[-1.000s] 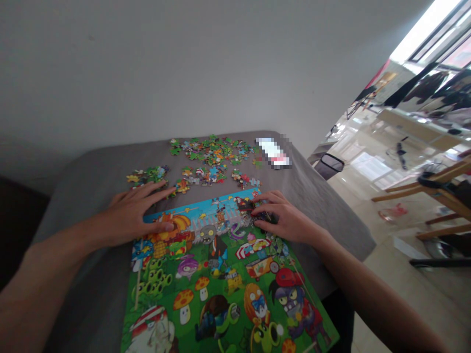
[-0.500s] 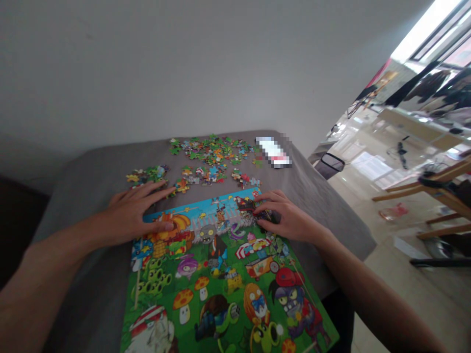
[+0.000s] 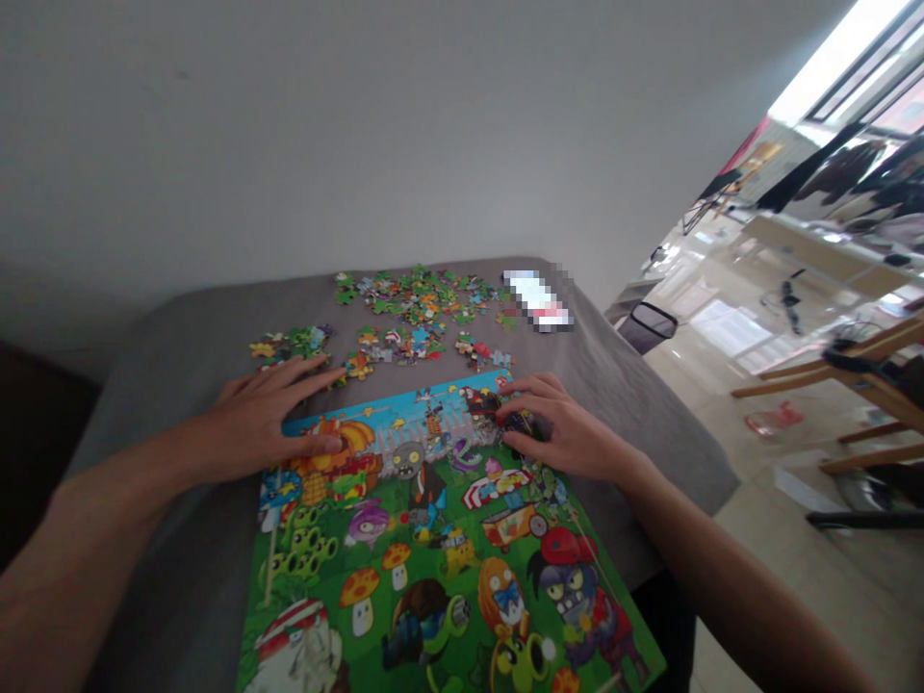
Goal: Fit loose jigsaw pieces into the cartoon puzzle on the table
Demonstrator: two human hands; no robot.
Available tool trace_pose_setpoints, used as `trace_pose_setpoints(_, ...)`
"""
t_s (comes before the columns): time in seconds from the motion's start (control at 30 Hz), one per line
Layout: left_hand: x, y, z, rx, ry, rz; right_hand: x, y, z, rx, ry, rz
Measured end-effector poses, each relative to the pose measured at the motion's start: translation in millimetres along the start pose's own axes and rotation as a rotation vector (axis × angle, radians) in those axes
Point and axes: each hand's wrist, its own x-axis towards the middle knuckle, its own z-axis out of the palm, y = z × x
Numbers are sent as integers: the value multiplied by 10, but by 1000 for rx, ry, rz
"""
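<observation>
Green cartoon jigsaw board (image 3: 433, 539) lies on the grey-draped worktop (image 3: 166, 385) — left hand (image 3: 267, 421) spread flat at its upper-left edge, right hand (image 3: 563, 433) curled over dark pieces (image 3: 516, 421) at its top edge, any pinch hidden. Loose card pieces (image 3: 415, 306) lie beyond — likely light, thin and stiff, best lifted by their edges.

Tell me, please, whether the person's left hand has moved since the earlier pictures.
No: the left hand stays where it was, its thumb on the same spot of the jigsaw puzzle.
</observation>
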Motion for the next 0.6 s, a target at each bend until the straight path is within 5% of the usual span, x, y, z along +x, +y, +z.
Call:
trace_pose_setpoints(0.27,-57,75,-86,-54,-23,0,71,25,-2,-37,81,-45)
trace_pose_setpoints(0.6,-199,132,-135,-103,-37,27,809,281,84,-90,188,-190)
